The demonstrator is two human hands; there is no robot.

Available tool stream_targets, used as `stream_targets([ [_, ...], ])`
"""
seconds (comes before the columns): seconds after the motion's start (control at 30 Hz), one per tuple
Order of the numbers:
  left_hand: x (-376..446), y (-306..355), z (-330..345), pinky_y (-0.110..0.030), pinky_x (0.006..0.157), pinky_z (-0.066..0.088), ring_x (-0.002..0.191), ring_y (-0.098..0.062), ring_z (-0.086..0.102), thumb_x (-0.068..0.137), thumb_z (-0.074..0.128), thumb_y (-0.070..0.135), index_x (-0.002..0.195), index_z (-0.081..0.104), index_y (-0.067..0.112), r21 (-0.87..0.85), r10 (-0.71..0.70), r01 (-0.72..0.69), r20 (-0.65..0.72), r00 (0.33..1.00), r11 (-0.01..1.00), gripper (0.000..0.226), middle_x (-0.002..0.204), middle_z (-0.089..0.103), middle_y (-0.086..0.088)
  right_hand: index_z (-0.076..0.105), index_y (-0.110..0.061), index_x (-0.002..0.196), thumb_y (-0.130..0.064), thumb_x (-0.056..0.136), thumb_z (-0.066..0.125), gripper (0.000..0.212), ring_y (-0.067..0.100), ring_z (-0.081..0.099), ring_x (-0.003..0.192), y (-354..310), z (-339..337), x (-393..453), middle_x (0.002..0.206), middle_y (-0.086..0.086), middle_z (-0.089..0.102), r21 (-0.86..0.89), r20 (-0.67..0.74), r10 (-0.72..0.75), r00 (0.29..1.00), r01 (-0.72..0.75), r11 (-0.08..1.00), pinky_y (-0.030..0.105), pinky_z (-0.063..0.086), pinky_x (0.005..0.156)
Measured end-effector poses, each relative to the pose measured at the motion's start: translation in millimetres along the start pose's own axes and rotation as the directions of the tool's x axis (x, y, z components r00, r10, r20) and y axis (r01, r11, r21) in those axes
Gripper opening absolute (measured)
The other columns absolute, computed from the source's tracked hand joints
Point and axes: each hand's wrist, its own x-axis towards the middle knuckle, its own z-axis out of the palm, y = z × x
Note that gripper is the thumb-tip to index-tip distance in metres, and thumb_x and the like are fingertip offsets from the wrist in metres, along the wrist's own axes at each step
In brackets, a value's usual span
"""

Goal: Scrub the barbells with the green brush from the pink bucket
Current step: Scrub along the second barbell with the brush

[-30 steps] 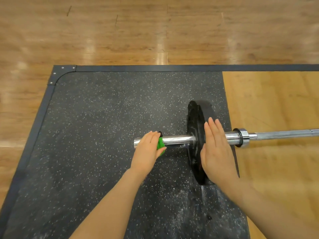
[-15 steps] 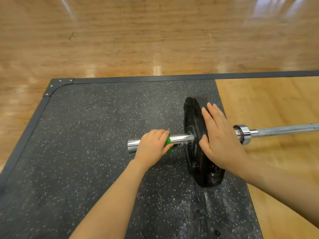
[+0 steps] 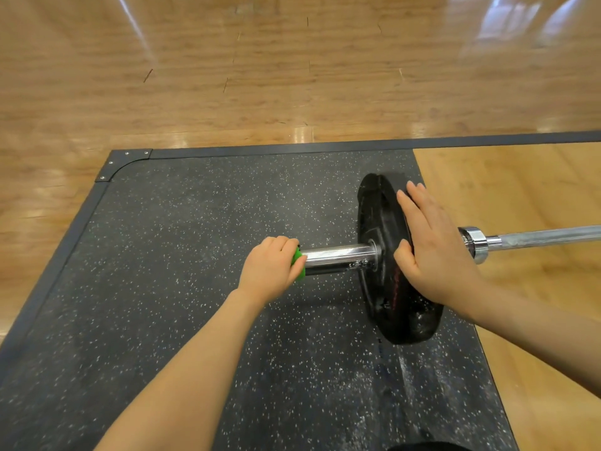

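A barbell lies across the speckled black rubber mat (image 3: pixel 182 262). Its chrome sleeve (image 3: pixel 338 258) points left out of a wet black weight plate (image 3: pixel 380 275), and its thin shaft (image 3: pixel 540 239) runs off to the right. My left hand (image 3: pixel 271 270) grips the green brush (image 3: pixel 298 262) over the outer end of the sleeve, so most of the brush is hidden under my fingers. My right hand (image 3: pixel 435 249) lies flat with straight fingers against the plate's right face. No pink bucket is in view.
Wooden floor (image 3: pixel 260 76) surrounds the mat beyond its dark metal border (image 3: pixel 123 164). A lighter wooden platform panel (image 3: pixel 520 190) lies right of the mat, under the shaft. Wet streaks (image 3: pixel 409 372) mark the mat below the plate.
My left hand has slid the brush leftward along the sleeve to its outer end, baring more chrome. My right hand stays flat on the plate. The view has tilted up slightly.
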Motion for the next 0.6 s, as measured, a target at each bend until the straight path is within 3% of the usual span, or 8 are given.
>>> stream_targets([
  [0.1, 11.0, 8.0, 2.3, -0.031, 0.049, 0.046, 0.067, -0.023, 0.057, 0.091, 0.032, 0.046, 0.095, 0.065, 0.013, 0.022, 0.040, -0.040, 0.016, 0.999, 0.999, 0.047, 0.082, 0.065, -0.001, 0.030, -0.001, 0.148, -0.017, 0.084, 0.041, 0.067, 0.022, 0.012, 0.148, -0.2, 0.2, -0.1, 0.157, 0.013, 0.022, -0.013, 0.003, 0.004, 1.000, -0.004, 1.000, 0.027, 0.008, 0.116],
  [0.27, 3.3, -8.9, 2.7, -0.032, 0.052, 0.050, 0.075, -0.024, 0.061, 0.092, 0.033, 0.047, 0.114, 0.061, 0.013, 0.007, 0.155, -0.155, 0.028, 0.988, 0.988, 0.050, 0.095, 0.066, -0.002, 0.030, -0.001, 0.148, -0.017, 0.084, 0.042, 0.067, 0.021, 0.012, 0.147, -0.3, -0.7, -1.5, 0.157, 0.013, 0.023, -0.033, 0.012, -0.002, 1.000, 0.003, 0.999, 0.028, 0.009, 0.117],
  [0.43, -11.2, -42.5, -2.5, -0.031, 0.057, 0.049, 0.082, -0.024, 0.062, 0.092, 0.028, 0.049, 0.120, 0.058, 0.013, -0.045, 0.092, -0.090, 0.028, 0.995, 0.995, 0.055, 0.102, 0.065, -0.002, 0.030, 0.000, 0.148, -0.018, 0.084, 0.041, 0.067, 0.023, 0.014, 0.147, -0.6, 0.8, -2.9, 0.157, 0.014, 0.023, -0.042, 0.009, -0.002, 1.000, 0.002, 0.999, 0.027, 0.008, 0.117],
  [0.6, 7.3, -13.3, 2.8, -0.032, 0.058, 0.048, 0.078, -0.025, 0.060, 0.091, 0.025, 0.049, 0.119, 0.058, 0.013, -0.028, 0.147, -0.146, 0.044, 0.988, 0.989, 0.056, 0.098, 0.065, -0.003, 0.031, 0.001, 0.147, -0.026, 0.084, 0.033, 0.068, 0.024, 0.015, 0.147, 0.9, 1.3, -1.8, 0.156, 0.015, 0.024, -0.046, 0.000, -0.009, 1.000, 0.009, 0.999, 0.029, 0.009, 0.118],
])
